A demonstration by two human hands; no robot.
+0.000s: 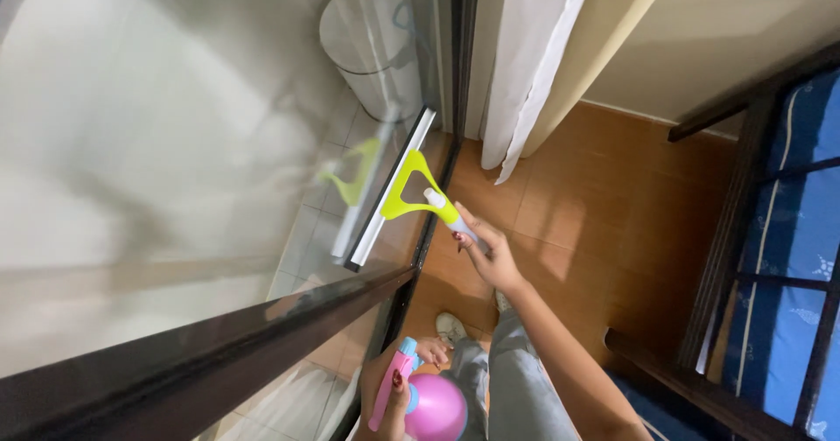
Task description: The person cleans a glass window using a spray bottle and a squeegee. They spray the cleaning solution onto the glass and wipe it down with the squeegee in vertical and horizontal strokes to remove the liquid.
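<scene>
The left hand [395, 397] is partly cut off at the bottom edge, curled around the pink trigger of a pink spray bottle [429, 402] whose lower body is out of view. The right hand [492, 253] grips the squeegee [398, 192] handle, fingers wrapped. Its blade lies against the glass door [175, 143], long axis running steeply along the pane beside the dark frame [459, 38], handle pointing back to the hand.

White curtain [525, 65], round white bin [372, 47], dark bed frame [744, 196], blue mattress [809, 257]
</scene>
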